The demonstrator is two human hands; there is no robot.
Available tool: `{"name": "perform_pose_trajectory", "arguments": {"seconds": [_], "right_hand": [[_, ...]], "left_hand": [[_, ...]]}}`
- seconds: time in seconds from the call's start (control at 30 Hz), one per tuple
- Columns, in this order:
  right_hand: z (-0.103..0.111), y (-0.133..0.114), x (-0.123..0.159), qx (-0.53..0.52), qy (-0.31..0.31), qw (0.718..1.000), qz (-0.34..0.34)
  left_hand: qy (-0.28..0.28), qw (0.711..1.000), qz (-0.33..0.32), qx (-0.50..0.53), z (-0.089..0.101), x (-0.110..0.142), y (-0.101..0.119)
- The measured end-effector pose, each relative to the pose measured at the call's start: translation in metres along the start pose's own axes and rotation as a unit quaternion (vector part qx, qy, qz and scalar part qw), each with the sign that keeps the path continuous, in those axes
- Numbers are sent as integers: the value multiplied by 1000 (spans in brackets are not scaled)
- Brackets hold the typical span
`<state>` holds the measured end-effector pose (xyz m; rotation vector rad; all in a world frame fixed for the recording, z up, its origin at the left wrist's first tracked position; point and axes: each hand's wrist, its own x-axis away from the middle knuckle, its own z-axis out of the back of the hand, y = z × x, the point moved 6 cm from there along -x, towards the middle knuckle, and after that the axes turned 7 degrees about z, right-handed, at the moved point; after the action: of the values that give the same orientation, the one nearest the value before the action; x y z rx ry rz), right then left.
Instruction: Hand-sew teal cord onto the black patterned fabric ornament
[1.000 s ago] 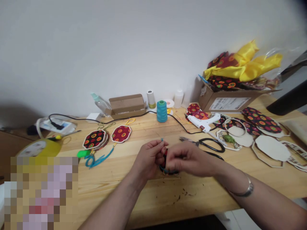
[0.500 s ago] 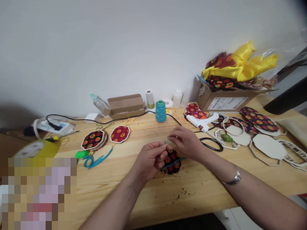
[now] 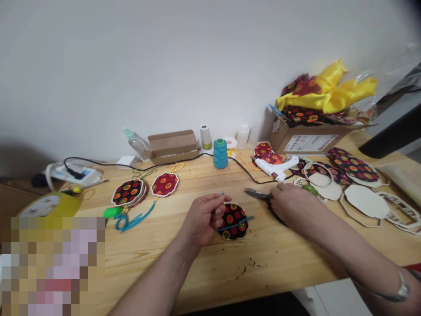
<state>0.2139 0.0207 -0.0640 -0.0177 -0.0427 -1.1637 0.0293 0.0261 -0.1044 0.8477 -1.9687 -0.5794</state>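
Observation:
My left hand [image 3: 208, 215] is closed in a pinch, and a small tip of blue cord [image 3: 223, 193] shows above its fingertips. Under and beside it lies a round patch of dark patterned fabric [image 3: 234, 211], with a strand of blue cord [image 3: 245, 219] across it. To the right, my right hand [image 3: 289, 202] is closed around the black handles of a pair of scissors [image 3: 258, 194]. The blades point left, toward my left hand, a short distance away from it. Most of the handles are hidden by the hand.
A teal thread cone [image 3: 220, 153] stands at the back. A white glue gun [image 3: 276, 167] lies beyond my right hand, near pale wooden shapes [image 3: 366, 202]. At left are patterned ornaments [image 3: 128, 192]. A cardboard box [image 3: 307, 138] holds fabric. Dark scraps [image 3: 243, 270] lie in front.
My right hand has left the space beside my left fingers, moved right and taken hold of the scissors by the handles. My left hand has stayed almost in place with its pinch.

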Motion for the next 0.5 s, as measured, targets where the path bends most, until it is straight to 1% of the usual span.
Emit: {"name": "perform_pose_trajectory", "arguments": {"seconds": [0.13, 0.23, 0.3, 0.4, 0.47, 0.5], "right_hand": [[-25, 17, 19, -41, 9, 999, -9], [-33, 25, 23, -68, 18, 997, -29], [-32, 27, 24, -79, 11, 996, -35], [-24, 27, 26, -111, 3, 993, -48], [-19, 26, 25, -164, 9, 985, -52], [-17, 24, 25, -207, 9, 977, -46]], "left_hand": [[1, 1000, 2, 0, -1, -1, -1], [8, 1000, 4, 0, 0, -2, -2], [12, 1000, 2, -2, 0, -2, -3], [18, 1000, -5, -10, 0, -2, -3], [19, 1000, -8, -14, 0, -1, -2], [18, 1000, -9, -15, 0, -1, -2]]}}
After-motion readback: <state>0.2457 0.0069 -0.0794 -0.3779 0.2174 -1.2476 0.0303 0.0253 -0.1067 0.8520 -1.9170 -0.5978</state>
